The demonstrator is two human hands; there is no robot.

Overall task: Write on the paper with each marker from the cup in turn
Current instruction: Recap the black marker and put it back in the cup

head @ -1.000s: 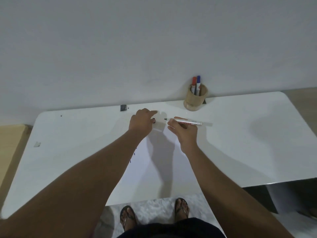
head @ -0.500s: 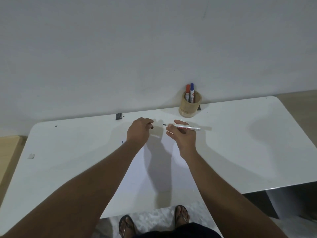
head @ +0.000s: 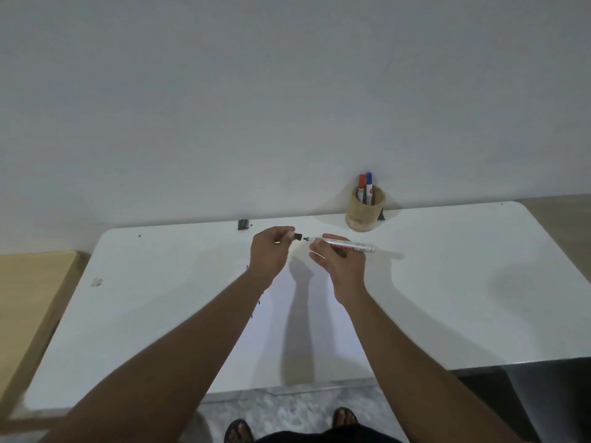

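Wooden cup (head: 365, 209) holds two markers; one marker (head: 340, 244) uncapped.

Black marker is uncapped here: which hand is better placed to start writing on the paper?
Right. The right hand already grips the black marker, tip bare, above the paper. The left hand only pinches the cap.

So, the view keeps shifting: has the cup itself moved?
No. The cup still stands at the table's back edge, right of the small black clip; only the camera shifted.
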